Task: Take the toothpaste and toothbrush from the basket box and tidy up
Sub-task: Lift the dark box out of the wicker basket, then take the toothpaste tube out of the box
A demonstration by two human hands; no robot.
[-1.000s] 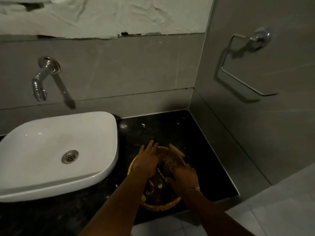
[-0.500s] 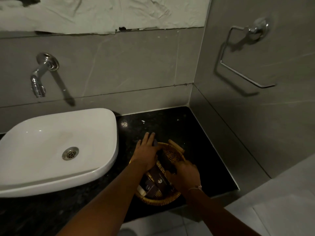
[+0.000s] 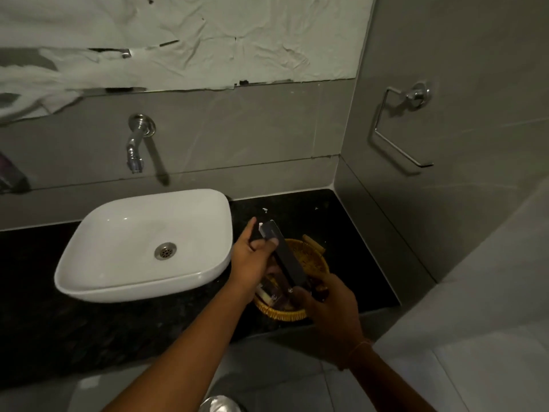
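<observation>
A round yellow wicker basket (image 3: 315,260) sits on the black counter, right of the sink. My left hand (image 3: 252,258) grips the upper end of a long dark flat box (image 3: 286,257), which slants up out of the basket. My right hand (image 3: 329,304) is closed around the box's lower end over the basket's near side. Other small dark packets (image 3: 271,294) lie inside the basket, partly hidden by my hands. Which item the box holds cannot be read.
A white basin (image 3: 142,248) stands left of the basket under a chrome tap (image 3: 135,147). The black counter (image 3: 356,248) ends at a tiled side wall carrying a chrome towel ring (image 3: 401,126). A paper-covered mirror hangs above.
Both hands were down in the basket; now they have lifted the long dark box, its far end raised above the rim. The camera view has shifted left and up.
</observation>
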